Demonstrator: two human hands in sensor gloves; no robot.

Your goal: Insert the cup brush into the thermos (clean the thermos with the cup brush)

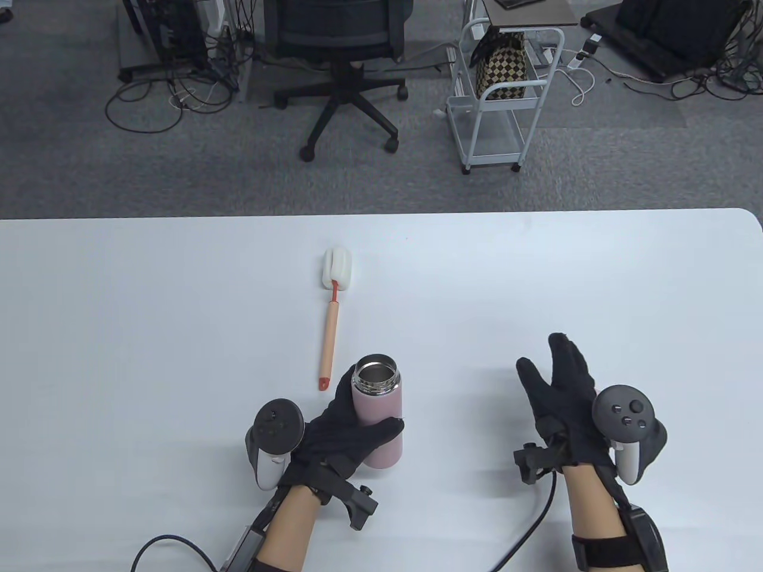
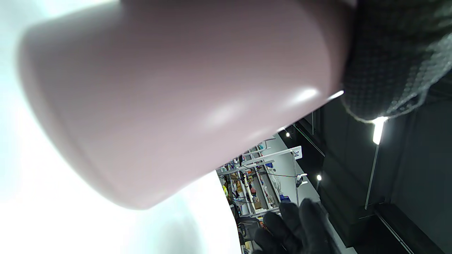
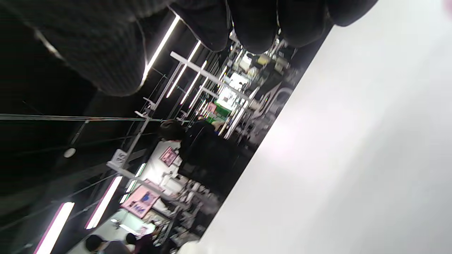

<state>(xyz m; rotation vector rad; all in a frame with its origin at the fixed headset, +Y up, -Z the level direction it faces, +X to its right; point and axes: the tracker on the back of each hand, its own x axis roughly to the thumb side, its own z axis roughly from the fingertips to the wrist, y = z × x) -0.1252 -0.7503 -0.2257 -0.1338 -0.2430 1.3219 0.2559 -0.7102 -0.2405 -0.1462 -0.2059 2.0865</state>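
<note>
A pink thermos [image 1: 380,411] with an open steel mouth stands upright on the white table [image 1: 179,328]. My left hand [image 1: 349,426] grips its body; in the left wrist view the pink body [image 2: 169,95] fills most of the frame. The cup brush [image 1: 331,314] lies flat on the table beyond the thermos, its white sponge head at the far end and its orange handle tip near the thermos. My right hand [image 1: 557,387] is open and empty, to the right of the thermos, fingers spread and pointing away. In the right wrist view only its fingertips [image 3: 254,24] show.
The table's far edge runs across the middle of the table view, rounded at the right corner. Beyond it on the floor stand an office chair [image 1: 346,71] and a white cart [image 1: 506,95].
</note>
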